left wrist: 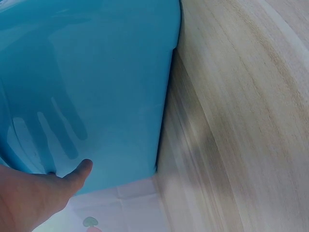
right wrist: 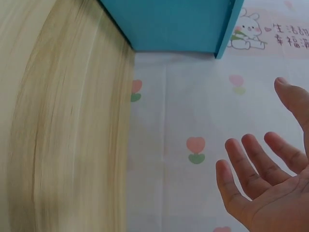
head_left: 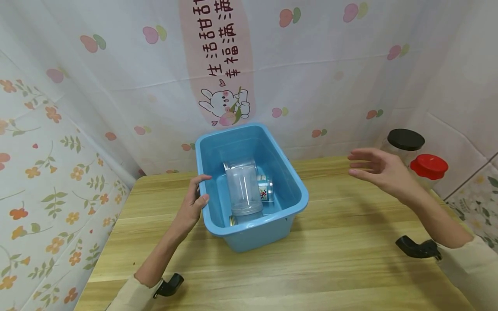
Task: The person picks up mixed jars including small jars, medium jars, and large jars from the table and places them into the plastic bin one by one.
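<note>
A light blue plastic bin (head_left: pixel 293 211) stands on the table with several clear jars in it. On top lies a large clear jar (head_left: pixel 244 190); beside it, a smaller jar (head_left: pixel 266 190) bears a printed label. Another clear jar (head_left: pixel 249 217) lies partly hidden under the large one. My left hand (head_left: pixel 191 203) holds the bin's left rim. In the left wrist view, that hand (left wrist: pixel 36 198) has a digit against the outer wall. Apart from the bin, my right hand (head_left: pixel 385 170) hovers above the table's right side, palm inward, fingers loosely bent and holding nothing.
Behind my right hand stand a clear jar with a black lid (head_left: pixel 406 139) and a jar with a red lid (head_left: pixel 429 166). The wood-grain table (head_left: pixel 330 268) ends at a printed curtain (head_left: pixel 311 86), with a floral curtain (head_left: pixel 58 194) along the left.
</note>
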`<move>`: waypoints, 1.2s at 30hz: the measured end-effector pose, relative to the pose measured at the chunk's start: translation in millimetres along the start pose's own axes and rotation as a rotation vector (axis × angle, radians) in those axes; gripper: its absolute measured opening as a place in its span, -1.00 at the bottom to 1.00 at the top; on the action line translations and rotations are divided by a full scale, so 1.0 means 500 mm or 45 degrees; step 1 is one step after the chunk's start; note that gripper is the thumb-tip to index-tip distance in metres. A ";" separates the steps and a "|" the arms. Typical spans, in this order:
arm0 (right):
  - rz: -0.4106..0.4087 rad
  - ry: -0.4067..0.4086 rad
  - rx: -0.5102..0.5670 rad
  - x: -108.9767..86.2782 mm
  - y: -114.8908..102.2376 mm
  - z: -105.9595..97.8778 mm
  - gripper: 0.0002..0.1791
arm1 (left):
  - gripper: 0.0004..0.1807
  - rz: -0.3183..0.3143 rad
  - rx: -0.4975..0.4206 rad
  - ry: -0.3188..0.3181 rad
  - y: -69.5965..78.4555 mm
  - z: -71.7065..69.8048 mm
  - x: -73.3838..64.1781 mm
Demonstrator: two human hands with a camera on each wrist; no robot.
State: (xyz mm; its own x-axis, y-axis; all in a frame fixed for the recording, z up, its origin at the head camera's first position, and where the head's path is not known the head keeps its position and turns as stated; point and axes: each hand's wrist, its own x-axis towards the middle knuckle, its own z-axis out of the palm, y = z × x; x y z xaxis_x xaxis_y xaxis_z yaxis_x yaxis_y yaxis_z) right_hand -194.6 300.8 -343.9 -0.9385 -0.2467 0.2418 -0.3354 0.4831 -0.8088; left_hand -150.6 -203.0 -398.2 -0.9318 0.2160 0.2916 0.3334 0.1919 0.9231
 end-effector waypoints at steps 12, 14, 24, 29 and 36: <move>-0.008 0.135 -0.099 -0.014 0.008 -0.026 -0.46 | -0.47 0.004 -0.002 -0.001 -0.002 0.000 0.000; -0.016 0.162 -0.106 -0.016 0.006 -0.032 -0.48 | -0.47 0.004 -0.004 -0.002 -0.002 0.000 0.001; 0.024 0.215 -0.129 -0.034 0.000 -0.066 -0.44 | -0.47 0.001 -0.010 -0.004 -0.003 -0.001 -0.001; 0.003 0.231 -0.069 -0.041 0.005 -0.078 -0.43 | -0.46 0.001 -0.014 -0.006 -0.004 -0.001 0.000; -0.001 0.269 -0.111 -0.049 0.013 -0.096 -0.43 | -0.45 0.004 0.001 -0.001 -0.004 0.000 0.001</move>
State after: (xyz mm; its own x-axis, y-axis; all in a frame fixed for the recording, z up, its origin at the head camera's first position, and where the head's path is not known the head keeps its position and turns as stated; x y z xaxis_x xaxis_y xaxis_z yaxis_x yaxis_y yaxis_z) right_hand -177.8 350.2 -329.5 -0.9317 -0.0702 0.3564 -0.3332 0.5562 -0.7613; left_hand -152.0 -203.4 -399.9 -0.9306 0.2173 0.2947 0.3367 0.1916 0.9219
